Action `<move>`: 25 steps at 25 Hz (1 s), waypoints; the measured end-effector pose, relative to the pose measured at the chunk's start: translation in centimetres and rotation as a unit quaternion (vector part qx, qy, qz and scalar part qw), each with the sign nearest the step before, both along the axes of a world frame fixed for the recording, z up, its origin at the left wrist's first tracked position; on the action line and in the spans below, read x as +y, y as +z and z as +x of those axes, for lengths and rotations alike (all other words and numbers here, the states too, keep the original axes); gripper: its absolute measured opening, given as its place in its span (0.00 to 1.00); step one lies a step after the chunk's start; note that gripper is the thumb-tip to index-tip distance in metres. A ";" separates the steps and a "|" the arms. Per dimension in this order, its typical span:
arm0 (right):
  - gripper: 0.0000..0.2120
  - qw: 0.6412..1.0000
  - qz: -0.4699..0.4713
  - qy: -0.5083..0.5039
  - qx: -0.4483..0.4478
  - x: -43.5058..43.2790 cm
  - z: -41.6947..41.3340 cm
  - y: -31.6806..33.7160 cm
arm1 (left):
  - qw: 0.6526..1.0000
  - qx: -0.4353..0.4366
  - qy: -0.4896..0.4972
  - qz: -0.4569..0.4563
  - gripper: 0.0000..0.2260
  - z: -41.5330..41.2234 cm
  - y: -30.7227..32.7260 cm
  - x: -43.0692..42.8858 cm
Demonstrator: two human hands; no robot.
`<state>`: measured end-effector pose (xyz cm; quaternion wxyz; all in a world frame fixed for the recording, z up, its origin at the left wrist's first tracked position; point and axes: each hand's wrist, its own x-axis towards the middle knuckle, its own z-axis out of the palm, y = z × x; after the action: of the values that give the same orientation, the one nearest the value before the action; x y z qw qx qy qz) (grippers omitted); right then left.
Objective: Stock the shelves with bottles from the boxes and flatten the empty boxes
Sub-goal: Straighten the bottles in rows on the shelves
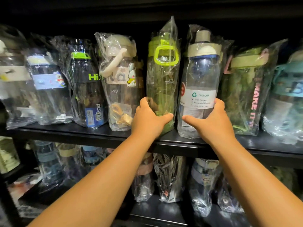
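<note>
Two plastic-wrapped bottles stand upright on the black upper shelf (173, 145). My left hand (148, 119) grips the base of the green bottle (161, 76) with the lime handle. My right hand (213, 121) grips the base of the clear bottle with the blue insert and "NATURE" label (200, 79). The two bottles stand side by side, a narrow gap between them. No boxes are in view.
Wrapped bottles fill the shelf on both sides: a beige rabbit bottle (119, 82) and a black "Hi" bottle (86, 86) to the left, a green "MAKE IT" bottle (246, 90) and a teal one (287, 95) to the right. More wrapped bottles (170, 177) stand on the lower shelf.
</note>
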<state>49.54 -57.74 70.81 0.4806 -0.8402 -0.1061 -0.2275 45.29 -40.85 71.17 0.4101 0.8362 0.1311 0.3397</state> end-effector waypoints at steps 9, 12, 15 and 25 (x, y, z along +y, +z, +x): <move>0.51 0.999 -0.022 0.007 -0.031 0.1 -1.0 -0.7 | 1.000 -0.018 0.001 0.013 0.46 -0.9 -1.0 0.1; 0.52 0.999 -0.030 -0.004 -0.029 0.1 -1.1 -1.2 | 0.999 -0.023 0.009 0.029 0.48 -1.2 -1.6 -0.2; 0.53 1.000 -0.021 -0.011 -0.019 -0.5 -1.7 -1.0 | 0.998 -0.050 0.010 0.041 0.50 -2.0 -1.9 -0.5; 0.35 0.983 -0.033 -0.170 -0.066 -15.5 -1.2 -1.4 | 0.940 -0.210 -0.238 0.129 0.24 -4.4 -2.9 -12.5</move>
<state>48.35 -73.24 69.40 0.3992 -0.8444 0.0000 -0.3573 40.91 -53.31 68.23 0.3856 0.7985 -0.2053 0.4141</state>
